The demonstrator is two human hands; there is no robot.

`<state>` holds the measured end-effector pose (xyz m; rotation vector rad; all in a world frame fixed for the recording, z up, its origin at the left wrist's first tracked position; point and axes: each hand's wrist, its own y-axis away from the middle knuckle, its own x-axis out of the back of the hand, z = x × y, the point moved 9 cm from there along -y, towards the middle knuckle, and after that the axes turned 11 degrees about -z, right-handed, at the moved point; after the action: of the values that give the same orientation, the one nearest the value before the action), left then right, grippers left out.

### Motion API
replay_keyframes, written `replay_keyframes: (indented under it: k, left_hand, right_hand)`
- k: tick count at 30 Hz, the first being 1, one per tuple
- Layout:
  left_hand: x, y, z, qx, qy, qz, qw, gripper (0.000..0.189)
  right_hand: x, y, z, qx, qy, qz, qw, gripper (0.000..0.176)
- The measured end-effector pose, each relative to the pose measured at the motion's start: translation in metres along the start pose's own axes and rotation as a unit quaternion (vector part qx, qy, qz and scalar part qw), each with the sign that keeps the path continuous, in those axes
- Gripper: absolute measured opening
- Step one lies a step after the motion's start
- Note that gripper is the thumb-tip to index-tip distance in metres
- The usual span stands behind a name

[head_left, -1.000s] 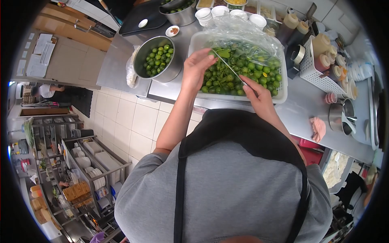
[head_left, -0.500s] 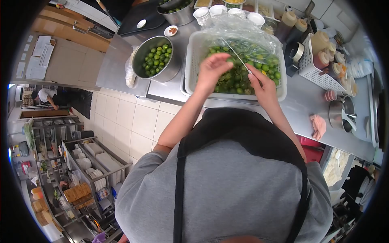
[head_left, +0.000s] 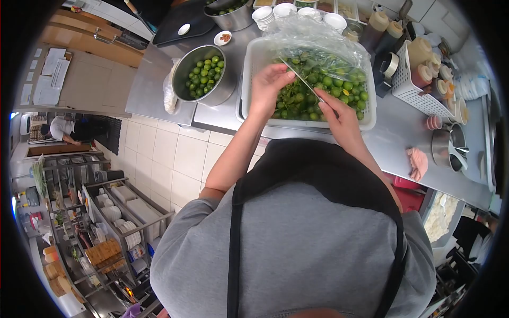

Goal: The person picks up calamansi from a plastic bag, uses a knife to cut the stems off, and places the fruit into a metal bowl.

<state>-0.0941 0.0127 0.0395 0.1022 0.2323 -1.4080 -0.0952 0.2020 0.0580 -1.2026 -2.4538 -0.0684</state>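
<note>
My right hand [head_left: 341,115] grips a knife [head_left: 302,80], its thin blade slanting up and to the left. Close to the blade, my left hand [head_left: 266,87] has its thumb and fingers pinched together; whatever is between them is too small to make out. Both hands are above a white perforated basket [head_left: 247,66] of small green limes [head_left: 339,87] and leafy stems [head_left: 289,94]. Clear plastic [head_left: 318,40] covers the basket's far side. Left of it stands a steel pot [head_left: 227,87] with more limes [head_left: 204,77] inside.
Behind the basket are stacked white cups [head_left: 263,18] and a small dish [head_left: 222,38]. Sauce bottles fill a white crate [head_left: 411,87] on the right, near a pink cloth [head_left: 418,163]. A black tray [head_left: 183,24] lies far left. Another person [head_left: 63,129] is at the left.
My left hand has shifted slightly left, its fingers now near the blade. My right hand and the knife have moved a little left and down.
</note>
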Motion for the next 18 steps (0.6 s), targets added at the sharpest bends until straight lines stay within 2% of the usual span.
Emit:
replay_keyframes:
  k: [2,4,7,10,13,15,16,18]
  left_hand:
    - [-0.002,-0.002,0.0,0.002,0.053,-0.012,0.999,0.028]
    - [-0.003,-0.001,-0.002,0.039,0.16,-0.033,0.986,0.024]
    - [0.002,-0.004,-0.002,0.056,0.211,-0.037,0.975,0.022]
    - [0.031,-0.015,-0.007,0.034,0.253,-0.026,0.967,0.016]
    - [0.041,-0.018,0.015,0.007,0.287,-0.028,0.958,0.019]
    - [0.05,-0.022,0.008,0.033,0.262,-0.019,0.964,0.024]
    - [0.057,-0.026,-0.006,0.069,0.131,-0.016,0.989,0.025]
    - [0.068,-0.035,-0.04,0.116,-0.121,-0.03,0.985,0.022]
  right_hand:
    - [-0.001,0.0,0.0,0.02,0.01,0.008,1.0,0.03]
    - [0.001,-0.001,-0.003,0.009,0.026,0.002,1.0,0.03]
    - [0.001,0.001,-0.004,0.009,0.042,-0.001,0.999,0.03]
    - [0.003,0.003,0.0,0.014,0.049,0.009,0.999,0.03]
    - [0.01,0.01,0.019,-0.01,0.053,0.02,0.998,0.03]
    - [0.012,0.01,0.024,-0.025,0.051,0.021,0.998,0.03]
    - [0.012,0.011,0.025,-0.044,0.045,0.011,0.998,0.03]
    - [0.014,0.01,0.024,-0.061,0.04,0.004,0.997,0.03]
